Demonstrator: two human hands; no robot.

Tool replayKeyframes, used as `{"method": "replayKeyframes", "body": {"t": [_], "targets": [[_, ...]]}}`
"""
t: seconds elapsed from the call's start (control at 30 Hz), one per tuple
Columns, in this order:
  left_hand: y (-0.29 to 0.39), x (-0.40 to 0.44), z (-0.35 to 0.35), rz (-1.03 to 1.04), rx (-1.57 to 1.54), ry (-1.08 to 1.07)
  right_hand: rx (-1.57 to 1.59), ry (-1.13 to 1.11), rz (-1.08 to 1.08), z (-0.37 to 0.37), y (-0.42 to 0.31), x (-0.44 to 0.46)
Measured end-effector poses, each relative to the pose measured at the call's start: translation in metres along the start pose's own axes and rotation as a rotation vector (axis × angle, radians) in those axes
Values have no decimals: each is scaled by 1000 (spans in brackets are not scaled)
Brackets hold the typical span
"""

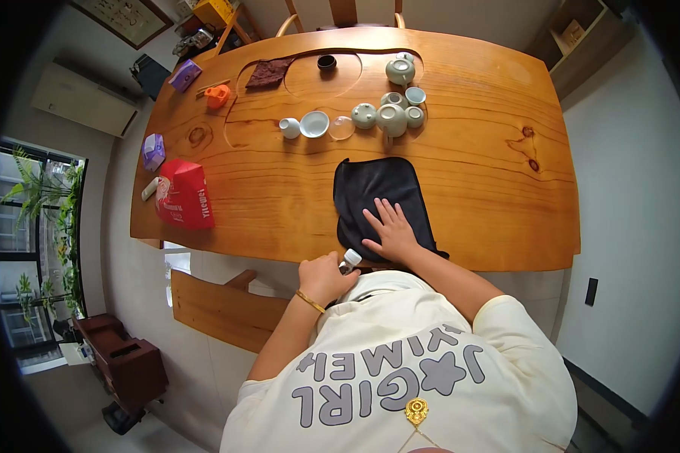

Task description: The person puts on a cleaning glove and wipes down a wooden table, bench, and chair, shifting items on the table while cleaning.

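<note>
A black cloth-like pouch (374, 189) lies flat near the front edge of the wooden table (279, 196). My right hand (391, 232) rests on its lower right part, palm down with the fingers spread. At the table's front edge, left of the pouch's lower end, my left hand (326, 278) is closed around a small white-capped object (350, 259); most of that object is hidden by my fingers. A yellow band circles my left wrist.
Teapots (391, 121), a white bowl (314, 124) and cups stand beyond the pouch. A dark cup (326, 63) and dark red cloth (270, 73) lie farther back. At left are a red bag (185, 198), purple packs (153, 152) and an orange item (217, 96).
</note>
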State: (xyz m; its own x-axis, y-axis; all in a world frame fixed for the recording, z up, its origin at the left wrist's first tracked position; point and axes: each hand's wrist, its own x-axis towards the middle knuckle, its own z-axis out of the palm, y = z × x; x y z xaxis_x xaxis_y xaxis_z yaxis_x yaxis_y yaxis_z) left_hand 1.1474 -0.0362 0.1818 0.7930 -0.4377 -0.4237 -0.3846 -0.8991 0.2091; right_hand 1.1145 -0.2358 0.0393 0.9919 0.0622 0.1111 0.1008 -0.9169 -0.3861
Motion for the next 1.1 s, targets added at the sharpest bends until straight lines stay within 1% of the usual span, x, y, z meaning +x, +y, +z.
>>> {"method": "replayKeyframes", "body": {"t": [0.07,0.13,0.2,0.3,0.37,0.4,0.43,0.47,0.53,0.6,0.63,0.67,0.73,0.8,0.87,0.93,1.0,1.03,1.07,1.1], "targets": [[7,-5,5,65,23,-47,-117,-26,-42,13,13,4],[2,-7,7,36,24,-24,-101,-46,-16,2,26,3],[-9,-11,5,-16,-50,-39,-127,15,149,-14,54,-8],[-35,-21,3,-102,-77,-42,-333,98,449,-32,124,-46],[-54,-29,6,-159,-86,-16,-460,131,699,-42,180,-76],[-62,-33,8,-178,-94,-8,-475,159,842,-47,203,-89],[-71,-37,9,-236,-100,-48,-497,186,962,-52,223,-102],[-80,-43,11,-298,-108,-90,-517,210,1079,-53,236,-110],[-95,-56,21,-368,-134,-85,-506,218,1227,-52,246,-110],[-111,-70,29,-388,-181,-101,-560,158,1341,-43,228,-86],[-118,-75,34,-415,-185,-124,-592,74,1276,-34,210,-72],[-127,-80,39,-413,-194,-132,-618,-31,1156,-28,183,-56],[-143,-86,44,-424,-247,-170,-609,-47,863,-1,129,-34],[-164,-87,49,-457,-279,-162,-551,-61,525,25,59,-14],[-189,-85,41,-451,-263,-166,-397,-224,314,31,-28,16],[-223,-86,33,-471,-254,-144,-290,-288,65,52,-86,37],[-261,-88,22,-458,-294,-101,-241,-326,-219,88,-123,60],[-281,-89,15,-466,-296,-86,-244,-306,-379,105,-139,72],[-301,-92,8,-478,-317,-87,-345,-250,-549,119,-156,87],[-321,-94,0,-492,-340,-85,-395,-256,-648,132,-171,101]]}}
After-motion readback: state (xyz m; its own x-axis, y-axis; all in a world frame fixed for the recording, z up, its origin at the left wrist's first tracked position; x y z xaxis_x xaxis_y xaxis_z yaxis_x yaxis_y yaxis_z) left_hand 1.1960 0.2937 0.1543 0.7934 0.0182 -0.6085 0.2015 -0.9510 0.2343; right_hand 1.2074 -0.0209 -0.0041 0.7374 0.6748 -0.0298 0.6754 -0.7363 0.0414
